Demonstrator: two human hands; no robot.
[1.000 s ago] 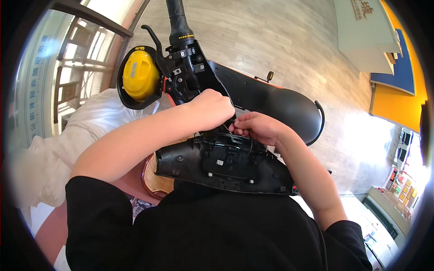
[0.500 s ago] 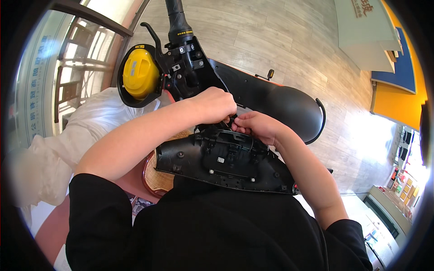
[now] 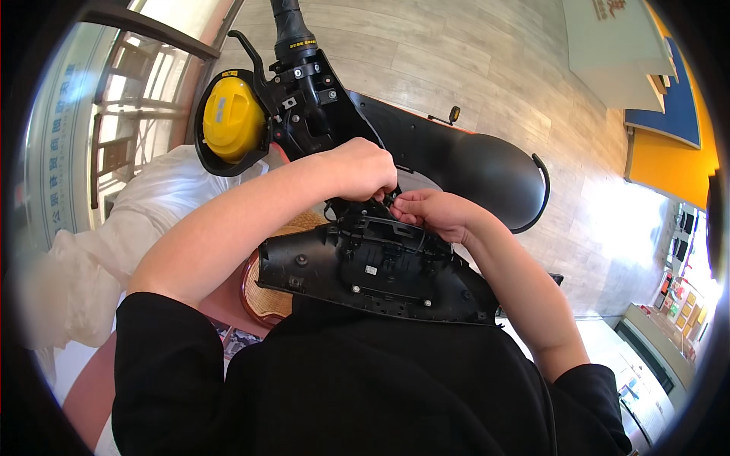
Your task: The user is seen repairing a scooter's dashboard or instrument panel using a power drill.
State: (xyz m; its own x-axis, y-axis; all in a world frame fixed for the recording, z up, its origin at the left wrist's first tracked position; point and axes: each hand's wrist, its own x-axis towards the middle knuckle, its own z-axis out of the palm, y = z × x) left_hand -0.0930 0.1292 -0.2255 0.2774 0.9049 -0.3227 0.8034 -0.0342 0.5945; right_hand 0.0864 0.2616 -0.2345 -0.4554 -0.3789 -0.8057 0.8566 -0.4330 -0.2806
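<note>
My left hand [image 3: 360, 169] is closed over the black steering column [image 3: 319, 114] of a scooter; what its fingers hold is hidden. Just right of it, my right hand [image 3: 430, 211] pinches a small dark part, perhaps a cable or connector, too small to name surely. Below both hands, a black plastic panel [image 3: 319, 266] lies inner side up against my body, with clips, screws and wires at its upper edge. The column carries a handlebar grip [image 3: 290, 23], a brake lever [image 3: 247, 47] and screwed brackets. A yellow rounded object [image 3: 230, 118] in a black shell sits at its left.
The scooter's black deck and rounded mudguard [image 3: 494, 182] lie behind my hands. At left are crumpled translucent sheeting [image 3: 91, 273] and a cane-topped seat [image 3: 266, 296]. A white counter [image 3: 608, 53], yellow-and-blue furniture [image 3: 661, 167] and wood-look floor [image 3: 456, 45] are beyond.
The whole view has shifted slightly. Both hands stay close together at the same spot, with small finger movements; my left wrist sits a little higher in the picture.
</note>
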